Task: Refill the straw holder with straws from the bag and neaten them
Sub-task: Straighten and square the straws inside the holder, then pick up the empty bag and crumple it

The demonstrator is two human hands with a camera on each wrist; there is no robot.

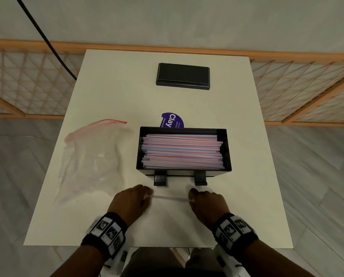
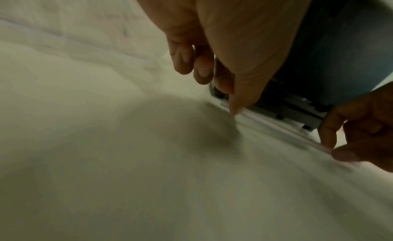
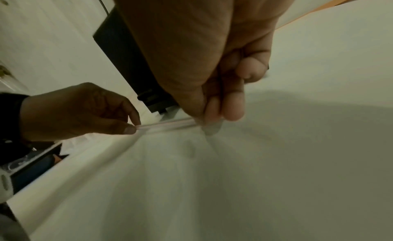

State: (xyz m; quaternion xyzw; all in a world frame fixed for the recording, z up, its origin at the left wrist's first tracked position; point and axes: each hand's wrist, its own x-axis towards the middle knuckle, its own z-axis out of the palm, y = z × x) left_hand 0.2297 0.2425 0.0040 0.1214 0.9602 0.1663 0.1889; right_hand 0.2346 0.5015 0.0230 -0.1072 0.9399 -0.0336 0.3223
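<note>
- Left hand [image 1: 134, 200] and right hand [image 1: 206, 202] each pinch one end of a straw [image 1: 170, 197], held level just in front of the holder [image 1: 228, 154].
- Holder packed with straws.
- Bag [image 1: 91, 156] lies left of the holder.

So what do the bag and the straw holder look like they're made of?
Bag: thin clear plastic film, glossy and crinkled, with a red zip strip at the mouth. Straw holder: rigid black walls, matte; looks like plastic, though painted metal can't be ruled out.
</note>
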